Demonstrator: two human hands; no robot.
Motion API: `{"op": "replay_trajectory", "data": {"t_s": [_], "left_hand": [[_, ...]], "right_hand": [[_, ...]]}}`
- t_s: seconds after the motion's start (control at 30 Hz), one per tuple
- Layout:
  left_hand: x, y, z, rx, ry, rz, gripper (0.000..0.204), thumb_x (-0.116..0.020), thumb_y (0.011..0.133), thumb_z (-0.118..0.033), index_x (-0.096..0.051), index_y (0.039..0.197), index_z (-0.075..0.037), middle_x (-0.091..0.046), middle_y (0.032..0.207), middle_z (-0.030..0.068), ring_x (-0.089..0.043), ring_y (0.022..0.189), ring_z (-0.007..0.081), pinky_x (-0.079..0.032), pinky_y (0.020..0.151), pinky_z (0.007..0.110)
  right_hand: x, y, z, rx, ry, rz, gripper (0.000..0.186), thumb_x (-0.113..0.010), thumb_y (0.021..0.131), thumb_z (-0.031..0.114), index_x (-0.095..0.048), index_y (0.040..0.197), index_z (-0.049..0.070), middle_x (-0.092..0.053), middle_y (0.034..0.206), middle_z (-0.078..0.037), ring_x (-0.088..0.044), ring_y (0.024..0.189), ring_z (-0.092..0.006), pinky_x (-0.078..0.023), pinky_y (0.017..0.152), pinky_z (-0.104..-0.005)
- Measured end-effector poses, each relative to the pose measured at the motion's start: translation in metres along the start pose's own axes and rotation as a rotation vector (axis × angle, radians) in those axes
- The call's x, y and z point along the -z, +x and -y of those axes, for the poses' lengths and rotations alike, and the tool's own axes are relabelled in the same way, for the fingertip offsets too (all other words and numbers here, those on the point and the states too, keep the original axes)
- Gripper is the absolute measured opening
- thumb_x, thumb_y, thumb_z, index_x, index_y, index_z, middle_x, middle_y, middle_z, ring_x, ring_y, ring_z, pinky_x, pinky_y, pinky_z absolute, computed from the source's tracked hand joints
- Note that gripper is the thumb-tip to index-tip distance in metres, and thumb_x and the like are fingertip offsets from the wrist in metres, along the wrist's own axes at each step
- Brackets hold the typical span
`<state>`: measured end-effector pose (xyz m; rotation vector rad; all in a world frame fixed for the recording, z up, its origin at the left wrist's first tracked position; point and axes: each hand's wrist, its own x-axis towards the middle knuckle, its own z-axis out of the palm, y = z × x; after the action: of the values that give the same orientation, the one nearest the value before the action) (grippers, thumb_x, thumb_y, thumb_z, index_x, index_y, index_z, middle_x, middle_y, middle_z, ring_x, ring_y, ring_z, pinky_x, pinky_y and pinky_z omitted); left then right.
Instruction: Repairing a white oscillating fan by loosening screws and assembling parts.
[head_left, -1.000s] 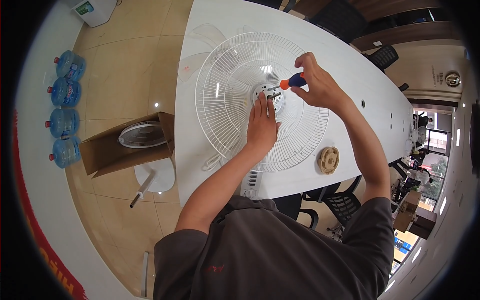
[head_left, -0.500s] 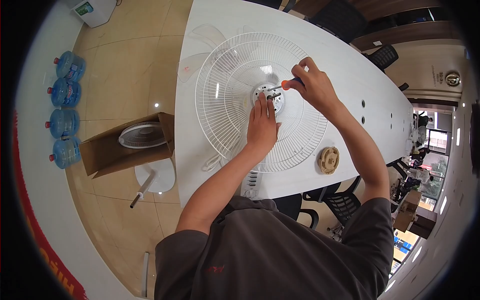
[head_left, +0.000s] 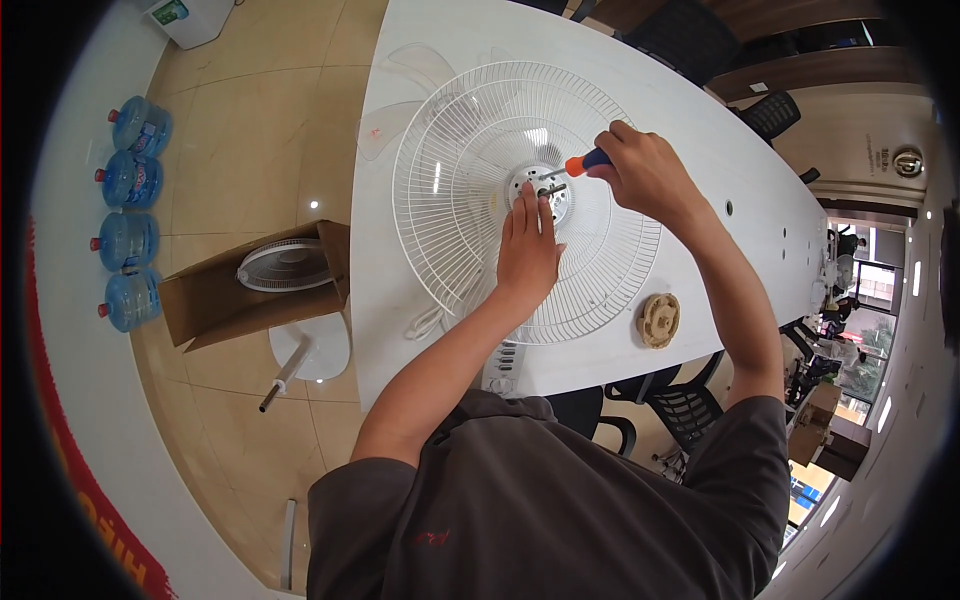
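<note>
Fan grille: we're likely screwing at hub, right fingers clamping screwdriver at two o'clock, left fingers lying flat; next needing steadiness.

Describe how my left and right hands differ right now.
Left hand has its fingers extended; right hand is curled around a screwdriver. Left hand lies against the centre of the white wire guard; right hand appears raised over the guard's right edge. Both are bare.
</note>
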<state>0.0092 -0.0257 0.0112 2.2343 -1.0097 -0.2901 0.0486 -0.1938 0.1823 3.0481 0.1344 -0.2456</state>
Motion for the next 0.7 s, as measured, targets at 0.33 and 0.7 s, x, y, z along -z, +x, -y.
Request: {"op": "replay_trajectory", "data": {"t_s": [0.33,0.7], "left_hand": [[-0.002,0.001,0.000,0.006,0.014,0.012,0.080,-0.070,0.092,-0.030,-0.032,0.148,0.014,-0.017,0.160,0.0351,-0.029,0.146,0.0458,-0.031,0.118,0.050],[0.000,0.000,0.000,0.017,0.026,0.038,0.079,-0.068,0.094,-0.030,-0.031,0.149,0.013,-0.017,0.160,0.0346,-0.028,0.146,0.0454,-0.030,0.118,0.050]], "right_hand": [[-0.004,0.009,0.019,-0.285,-0.014,0.000,0.043,-0.076,0.091,0.036,-0.060,0.110,0.001,-0.070,0.090,-0.014,-0.069,0.064,-0.0253,-0.055,0.057,-0.0312],[-0.006,-0.004,-0.004,0.096,-0.020,0.000,0.036,-0.079,0.081,0.004,-0.057,0.109,0.006,-0.058,0.108,-0.011,-0.065,0.097,-0.0281,-0.058,0.080,-0.0399]]}}
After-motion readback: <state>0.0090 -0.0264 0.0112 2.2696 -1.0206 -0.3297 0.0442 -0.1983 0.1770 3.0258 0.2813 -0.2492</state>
